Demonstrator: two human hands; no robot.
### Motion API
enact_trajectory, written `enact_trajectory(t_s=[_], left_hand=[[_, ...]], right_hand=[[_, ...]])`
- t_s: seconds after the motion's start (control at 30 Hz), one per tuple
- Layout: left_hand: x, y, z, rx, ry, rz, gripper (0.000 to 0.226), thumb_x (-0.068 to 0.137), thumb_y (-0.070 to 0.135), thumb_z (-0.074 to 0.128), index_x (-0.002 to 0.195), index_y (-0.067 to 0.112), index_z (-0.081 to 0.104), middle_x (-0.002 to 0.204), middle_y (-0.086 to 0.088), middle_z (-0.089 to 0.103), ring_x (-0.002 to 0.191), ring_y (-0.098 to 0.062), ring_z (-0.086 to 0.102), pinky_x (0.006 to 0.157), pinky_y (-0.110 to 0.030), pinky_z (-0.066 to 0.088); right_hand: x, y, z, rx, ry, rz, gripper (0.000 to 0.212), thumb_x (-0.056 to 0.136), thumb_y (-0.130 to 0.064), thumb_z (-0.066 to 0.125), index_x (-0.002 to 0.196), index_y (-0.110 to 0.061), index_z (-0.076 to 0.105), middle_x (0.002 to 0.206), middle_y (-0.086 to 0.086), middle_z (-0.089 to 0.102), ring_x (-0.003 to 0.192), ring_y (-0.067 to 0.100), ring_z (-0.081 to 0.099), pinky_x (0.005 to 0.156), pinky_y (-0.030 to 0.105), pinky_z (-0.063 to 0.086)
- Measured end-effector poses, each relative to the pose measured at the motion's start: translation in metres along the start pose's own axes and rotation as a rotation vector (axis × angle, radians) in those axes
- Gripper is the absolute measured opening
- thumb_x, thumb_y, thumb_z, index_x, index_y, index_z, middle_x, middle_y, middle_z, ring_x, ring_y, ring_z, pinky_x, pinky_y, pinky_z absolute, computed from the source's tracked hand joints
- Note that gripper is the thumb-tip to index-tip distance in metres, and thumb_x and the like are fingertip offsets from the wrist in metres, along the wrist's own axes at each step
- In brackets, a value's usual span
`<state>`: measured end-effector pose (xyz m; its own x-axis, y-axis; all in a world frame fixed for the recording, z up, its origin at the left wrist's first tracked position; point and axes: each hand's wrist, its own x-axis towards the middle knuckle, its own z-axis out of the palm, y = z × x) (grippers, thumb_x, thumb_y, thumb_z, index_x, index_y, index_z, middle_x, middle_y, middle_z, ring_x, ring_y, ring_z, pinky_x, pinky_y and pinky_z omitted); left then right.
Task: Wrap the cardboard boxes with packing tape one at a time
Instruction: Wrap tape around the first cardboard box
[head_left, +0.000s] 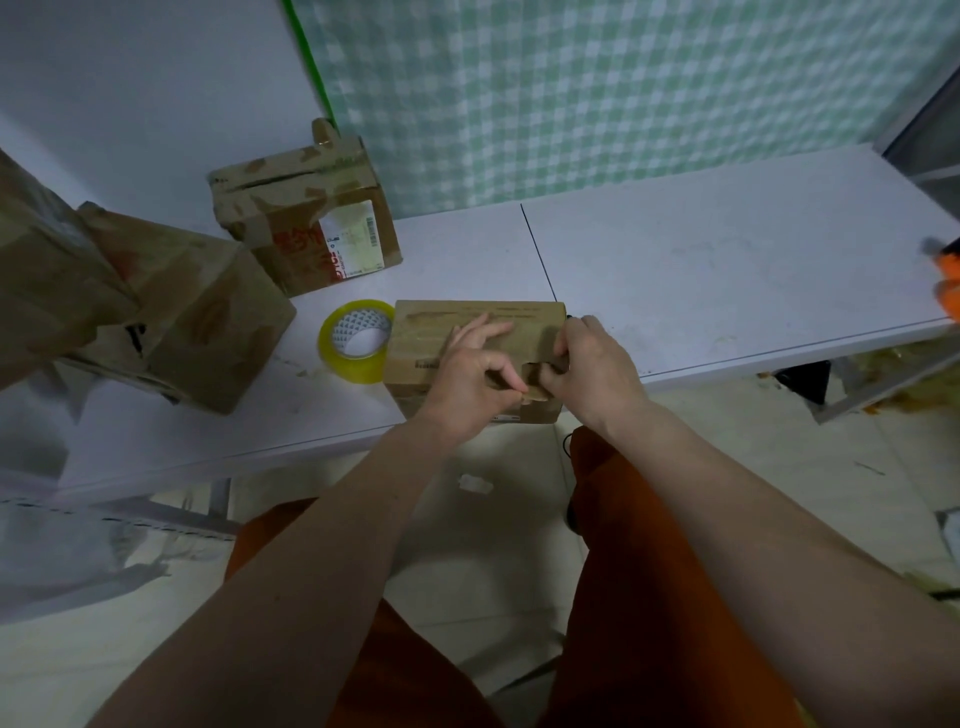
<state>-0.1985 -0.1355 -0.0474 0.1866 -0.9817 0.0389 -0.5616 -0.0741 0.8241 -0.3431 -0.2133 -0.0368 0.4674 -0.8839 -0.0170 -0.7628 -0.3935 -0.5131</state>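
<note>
A small cardboard box lies flat at the front edge of the white table. My left hand rests on its top, thumb and forefinger pinching a torn brown flap at the box's near side. My right hand pinches the same flap from the right. A roll of clear yellowish packing tape lies on its side, touching the box's left edge.
A taped box with a white label stands at the back left. Two larger brown boxes crowd the left end. An orange object sits at the table's right edge. A green checked cloth hangs behind.
</note>
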Motion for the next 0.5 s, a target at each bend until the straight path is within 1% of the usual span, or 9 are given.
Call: enact_trajectory(t_s=[0.1,0.17,0.23,0.3,0.37,0.4,0.5], left_hand=[[0.000,0.000,0.000,0.006,-0.002,0.003,0.026,0.069,0.004,0.082,0.062,0.025,0.068,0.142,0.001,0.050,0.143,-0.015,0.025,0.120,-0.046,0.011],[-0.001,0.000,0.001,0.007,-0.002,0.001,0.022,0.069,0.004,0.082,0.064,0.021,0.070,0.142,0.000,0.050,0.143,-0.016,0.025,0.121,-0.040,0.007],[0.000,0.000,0.000,0.000,0.002,-0.001,0.026,0.070,0.004,0.082,0.063,0.024,0.068,0.142,0.000,0.050,0.143,-0.016,0.025,0.120,-0.036,0.005],[0.001,0.001,-0.001,-0.001,0.003,-0.008,0.029,0.070,0.004,0.082,0.061,0.027,0.066,0.142,0.001,0.050,0.143,-0.014,0.025,0.121,-0.037,0.005],[0.001,0.000,-0.002,0.005,0.001,-0.011,0.024,0.070,0.005,0.082,0.062,0.024,0.068,0.141,0.002,0.050,0.142,-0.013,0.026,0.121,-0.039,0.006],[0.001,0.000,-0.001,0.007,0.000,-0.012,0.021,0.070,0.005,0.082,0.063,0.021,0.069,0.141,0.003,0.050,0.142,-0.012,0.026,0.121,-0.039,0.006],[0.001,0.000,-0.001,0.015,0.004,-0.022,0.017,0.070,0.006,0.082,0.065,0.018,0.071,0.140,0.004,0.051,0.142,-0.011,0.026,0.121,-0.038,0.006]], right_hand=[[0.004,0.003,0.001,0.023,0.043,-0.071,0.032,0.077,-0.026,0.076,0.091,-0.007,0.054,0.106,0.009,0.043,0.095,0.023,0.044,0.073,0.033,0.041],[0.010,0.003,0.000,-0.029,0.035,-0.145,0.030,0.077,-0.023,0.075,0.090,-0.004,0.056,0.103,0.011,0.044,0.093,0.026,0.046,0.069,0.032,0.038],[0.013,0.004,-0.002,-0.143,0.045,-0.275,0.026,0.077,-0.019,0.074,0.088,0.000,0.059,0.097,0.014,0.049,0.089,0.032,0.051,0.064,0.034,0.037],[0.014,0.006,-0.005,-0.300,0.081,-0.453,0.021,0.073,-0.017,0.077,0.078,0.000,0.064,0.087,0.016,0.056,0.078,0.034,0.057,0.055,0.033,0.039],[0.013,0.009,-0.007,-0.423,0.085,-0.593,0.018,0.070,-0.016,0.078,0.064,-0.005,0.065,0.075,0.012,0.058,0.069,0.031,0.059,0.047,0.029,0.039],[0.013,0.009,-0.008,-0.441,0.078,-0.640,0.019,0.073,-0.016,0.074,0.059,-0.006,0.064,0.072,0.010,0.058,0.067,0.030,0.059,0.046,0.028,0.039],[0.016,0.011,-0.006,-0.449,0.058,-0.669,0.033,0.081,-0.024,0.048,0.057,-0.007,0.063,0.072,0.009,0.058,0.069,0.029,0.059,0.045,0.027,0.041]])
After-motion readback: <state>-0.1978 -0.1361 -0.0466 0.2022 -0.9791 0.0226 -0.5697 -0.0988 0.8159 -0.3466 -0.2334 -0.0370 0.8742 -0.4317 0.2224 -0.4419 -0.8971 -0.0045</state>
